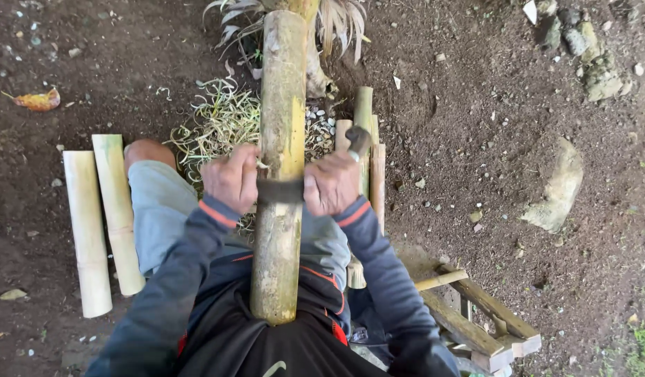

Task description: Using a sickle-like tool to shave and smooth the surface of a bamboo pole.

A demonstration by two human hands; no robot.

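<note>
One long green-yellow bamboo pole [280,167] runs from twelve to six o'clock. Two short pale cut bamboo tubes [102,216] lie at nine o'clock. About four narrow split bamboo pieces [370,160] cluster toward one o'clock. One wooden frame stool [476,321] sits at four o'clock.

Both hands, left hand [232,178] and right hand [331,183], grip a blade [280,190] across a bamboo pole [280,167]. Two cut bamboo pieces [102,216] lie at left.

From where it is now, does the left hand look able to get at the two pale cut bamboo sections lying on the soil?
Probably yes: the bamboo sections lie just outside the left knee, nothing between, though the left hand grips a blade.
</note>
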